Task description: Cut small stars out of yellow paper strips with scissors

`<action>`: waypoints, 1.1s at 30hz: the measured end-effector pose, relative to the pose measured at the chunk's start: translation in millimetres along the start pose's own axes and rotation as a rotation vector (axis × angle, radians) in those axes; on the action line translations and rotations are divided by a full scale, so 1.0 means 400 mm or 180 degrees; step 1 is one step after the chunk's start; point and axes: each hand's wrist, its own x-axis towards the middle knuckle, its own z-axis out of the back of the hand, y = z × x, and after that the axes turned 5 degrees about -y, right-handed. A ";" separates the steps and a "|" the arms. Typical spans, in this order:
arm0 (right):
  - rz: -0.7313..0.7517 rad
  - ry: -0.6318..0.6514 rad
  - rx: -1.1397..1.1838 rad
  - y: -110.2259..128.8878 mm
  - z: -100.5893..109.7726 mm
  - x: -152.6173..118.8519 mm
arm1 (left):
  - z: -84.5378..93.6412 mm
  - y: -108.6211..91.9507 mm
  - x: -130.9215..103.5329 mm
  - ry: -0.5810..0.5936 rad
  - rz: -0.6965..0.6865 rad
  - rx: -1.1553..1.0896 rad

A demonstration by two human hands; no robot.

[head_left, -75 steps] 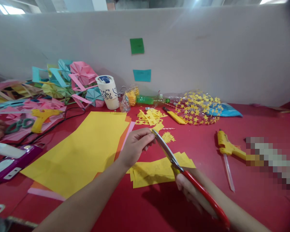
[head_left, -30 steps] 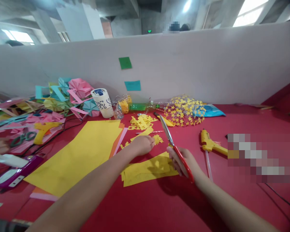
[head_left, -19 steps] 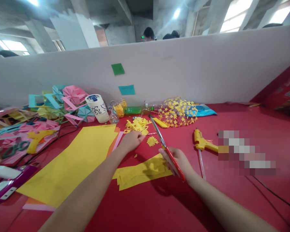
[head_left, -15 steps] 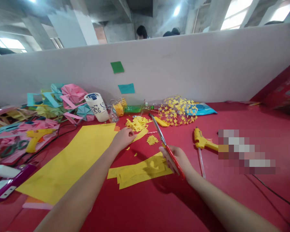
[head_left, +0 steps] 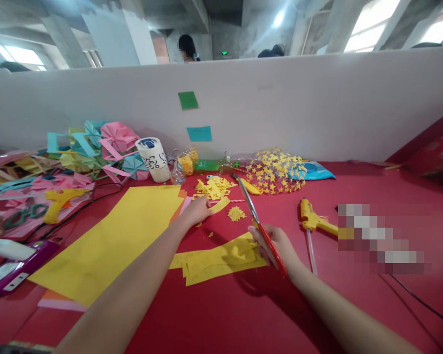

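Note:
My left hand [head_left: 198, 211] is closed, its fingertips pinching the end of a narrow yellow paper strip [head_left: 220, 205]. Behind that strip lies a heap of yellow paper scraps [head_left: 214, 187]. To its right sits a small pile of cut yellow stars [head_left: 237, 214]. Red-handled scissors [head_left: 268, 246] are gripped in my right hand [head_left: 276, 244], their blades pointing up and away to the left. A small yellow bit shows by the right fingertips. Below, overlapping yellow paper strips [head_left: 214, 263] lie on the red table, partly under my right hand.
Large yellow sheets [head_left: 133, 231] lie at left, under my left forearm. A yellow glue gun [head_left: 312, 220] rests at right; another glue gun [head_left: 57, 204] is at left near paper crafts. A white cup [head_left: 155, 162] and a star-covered clear dome [head_left: 276, 172] stand along the white partition [head_left: 299, 108].
The view has shifted slightly, moving most things a little to the right in the picture. My left hand keeps its pinch by the strip, and the scissors stay in my right hand.

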 end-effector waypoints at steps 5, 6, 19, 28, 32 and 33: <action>0.0013 0.0007 -0.0038 0.003 0.002 0.000 | -0.001 0.002 0.012 0.0092 0.0022 -0.0306; 0.0016 0.0005 -0.0036 0.003 0.003 0.001 | 0.001 0.001 0.011 0.0061 0.0008 -0.0394; -0.0129 -0.0055 0.0141 0.025 -0.001 -0.019 | 0.071 -0.120 -0.183 0.0783 0.0485 -0.3718; -0.0134 -0.0072 0.0170 0.054 -0.001 -0.037 | 0.029 -0.148 -0.259 0.1888 -0.0004 -0.3208; -0.0149 -0.0014 0.0172 0.048 -0.001 -0.042 | 0.039 -0.136 -0.254 0.2277 -0.0067 -0.2985; -0.0155 0.0029 0.0179 0.049 -0.002 -0.044 | 0.038 -0.138 -0.255 0.2371 -0.0006 -0.3128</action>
